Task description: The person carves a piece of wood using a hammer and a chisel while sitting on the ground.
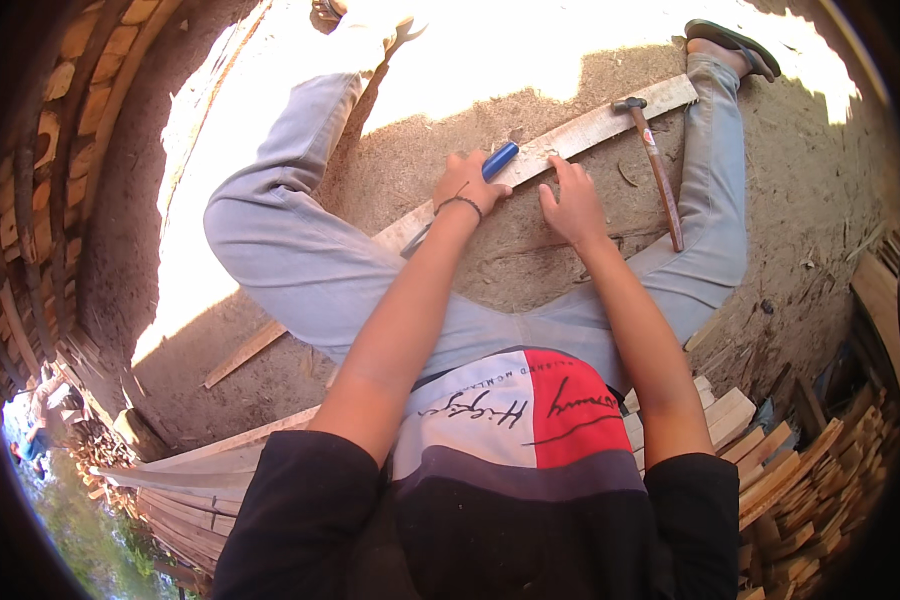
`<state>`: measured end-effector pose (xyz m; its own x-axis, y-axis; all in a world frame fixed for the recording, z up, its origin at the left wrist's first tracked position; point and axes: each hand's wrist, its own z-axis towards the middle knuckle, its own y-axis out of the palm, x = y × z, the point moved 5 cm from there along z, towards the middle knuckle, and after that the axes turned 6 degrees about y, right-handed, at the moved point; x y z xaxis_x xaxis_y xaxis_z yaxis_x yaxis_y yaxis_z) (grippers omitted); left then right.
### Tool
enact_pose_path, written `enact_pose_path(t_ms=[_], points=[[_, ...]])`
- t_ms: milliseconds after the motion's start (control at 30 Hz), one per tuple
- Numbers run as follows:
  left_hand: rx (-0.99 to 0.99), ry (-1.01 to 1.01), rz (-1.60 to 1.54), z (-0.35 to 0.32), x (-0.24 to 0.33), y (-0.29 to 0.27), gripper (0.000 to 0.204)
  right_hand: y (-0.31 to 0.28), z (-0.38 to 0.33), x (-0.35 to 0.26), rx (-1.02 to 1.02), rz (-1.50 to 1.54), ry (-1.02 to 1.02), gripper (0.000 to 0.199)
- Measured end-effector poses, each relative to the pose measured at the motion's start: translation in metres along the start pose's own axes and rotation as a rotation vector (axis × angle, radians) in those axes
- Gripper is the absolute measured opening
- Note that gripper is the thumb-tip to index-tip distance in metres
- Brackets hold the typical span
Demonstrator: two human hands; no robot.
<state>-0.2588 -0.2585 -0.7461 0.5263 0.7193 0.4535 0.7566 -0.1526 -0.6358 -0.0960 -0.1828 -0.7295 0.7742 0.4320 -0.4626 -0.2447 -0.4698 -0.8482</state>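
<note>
A long pale wooden plank (580,130) lies slantwise across the dirt between my spread legs. My left hand (467,182) is closed on a blue-handled tool (497,160) whose dark blade runs back under my wrist along the plank. My right hand (570,203) rests beside it with a finger pressed to the plank's near edge, holding nothing that I can see. A wooden-handled hammer (658,165) lies to the right of my right hand, its head on the plank.
Stacks of cut wooden slats (790,470) pile up at the lower right. More long boards (220,455) lie at the lower left. A curved brick wall (45,180) rises on the left. The ground is sandy dirt, sunlit at the top.
</note>
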Motion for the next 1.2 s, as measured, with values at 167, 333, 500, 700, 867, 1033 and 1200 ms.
enact_pose_path(t_ms=[167,333,500,700,867,1033,1200], points=[[0.029,0.006,0.009,0.001,-0.006,-0.002,0.065,0.003,-0.003,-0.019,-0.352,0.023,0.144,0.058],[0.009,0.047,0.036,0.005,-0.004,0.0,0.063,0.007,-0.008,-0.006,-0.446,-0.052,0.11,0.052],[0.004,0.015,0.067,0.008,-0.014,0.0,0.066,-0.07,-0.004,-0.019,0.229,-0.203,-0.093,0.057],[0.106,0.093,0.039,0.014,-0.019,0.019,0.061,-0.021,0.001,0.103,-0.08,0.075,0.894,0.063],[0.371,0.23,-0.252,0.008,-0.005,-0.022,0.041,0.0,0.025,0.092,-0.229,0.52,0.715,0.041],[0.241,0.218,-0.736,0.001,0.086,-0.095,0.043,-0.031,0.026,0.084,-0.074,0.986,0.857,0.038],[0.041,0.298,-0.725,0.02,0.149,-0.115,0.048,-0.046,0.022,0.089,-0.062,0.828,0.835,0.038]])
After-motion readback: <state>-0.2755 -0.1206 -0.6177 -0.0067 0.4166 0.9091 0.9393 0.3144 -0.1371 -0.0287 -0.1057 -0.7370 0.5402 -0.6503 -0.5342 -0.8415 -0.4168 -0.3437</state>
